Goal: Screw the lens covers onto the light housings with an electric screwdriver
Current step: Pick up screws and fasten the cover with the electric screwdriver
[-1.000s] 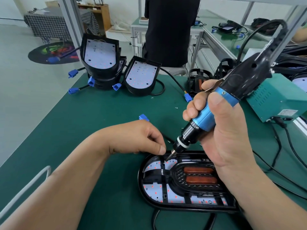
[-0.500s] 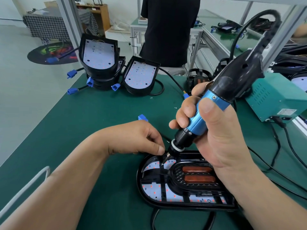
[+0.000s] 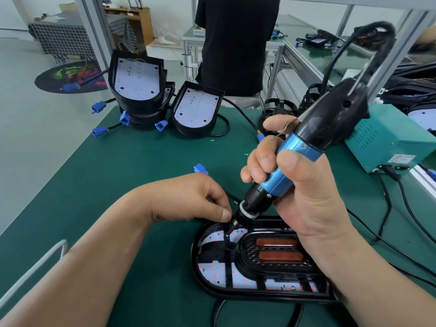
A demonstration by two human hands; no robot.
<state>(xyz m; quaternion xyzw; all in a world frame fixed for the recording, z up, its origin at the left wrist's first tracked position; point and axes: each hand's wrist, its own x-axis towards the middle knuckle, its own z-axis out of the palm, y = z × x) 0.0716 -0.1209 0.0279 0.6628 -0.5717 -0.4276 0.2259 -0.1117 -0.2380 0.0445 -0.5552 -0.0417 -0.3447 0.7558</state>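
Since one second back, the black-and-blue electric screwdriver (image 3: 295, 156) has dropped and shifted toward the left hand. Its bit tip (image 3: 229, 233) now rests at the rounded end of the black ribbed plastic lens cover (image 3: 245, 253), just below and ahead of the grip. The cover lies seated in the black oval light housing (image 3: 212, 287), flat on the green bench mat (image 3: 141, 173) directly under the right wrist. Right hand (image 3: 306, 201) is wrapped round the blue barrel, thumb on the near side, with the tool leaning so the bit points down toward the left hand. Judged: the lean keeps the screw hole in sight. Left hand (image 3: 188, 197) has its fingers curled and its thumb (image 3: 223, 212) touching the driver's nose just above the bit. It probably steadies the bit or a screw, but whether it pinches anything is hidden, and the screw itself is too small to make out. Beyond the grip lie a blue plastic connector (image 3: 200, 168) and a few loose screws (image 3: 246, 154), presumably kept within reach. Stacked open black housings (image 3: 139, 86) wait well apart at the mat's far edge. A teal metal power box (image 3: 389, 140) sits outboard of the right hand.
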